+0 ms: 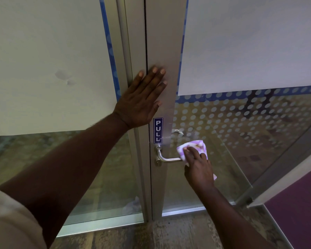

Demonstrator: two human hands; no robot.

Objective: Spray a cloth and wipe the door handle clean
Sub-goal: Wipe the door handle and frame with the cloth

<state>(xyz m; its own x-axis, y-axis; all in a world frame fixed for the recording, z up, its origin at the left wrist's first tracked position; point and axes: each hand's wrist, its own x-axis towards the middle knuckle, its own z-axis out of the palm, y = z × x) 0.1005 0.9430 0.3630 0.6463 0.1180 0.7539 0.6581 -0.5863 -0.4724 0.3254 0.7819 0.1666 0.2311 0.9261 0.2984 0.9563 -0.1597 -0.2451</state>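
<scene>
Here the right hand (198, 168) presses cloth (193, 147) around the handle's (169, 159) free end.

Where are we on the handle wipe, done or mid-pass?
Mid-pass. Done: the cloth is already in the right hand; no spray bottle in view, and dampness can't be judged. In hand: that hand presses the cloth around the free end of the door handle, while the left hand lies flat on the door frame. Left: the bare stretch toward the handle's bend and base.

The left hand (142, 97) lies flat on the door frame (162, 42) — above the sign (158, 130). Below the sign, the right hand (198, 168) presses a cloth (194, 146) on the handle (166, 159).
</scene>
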